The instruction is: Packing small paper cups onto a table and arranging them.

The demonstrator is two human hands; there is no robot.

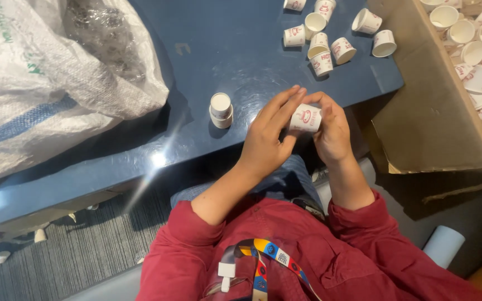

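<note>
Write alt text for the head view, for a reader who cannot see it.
Both hands, left hand and right hand, hold a small white paper cup with a red print above the edge of a blue table. A short cup stack stands nearby, loose cups lie farther back, and a cardboard box holds more.

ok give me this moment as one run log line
left hand: holds paper cup | right hand: same cup | short cup stack left of hands | loose cups on blue table
</note>
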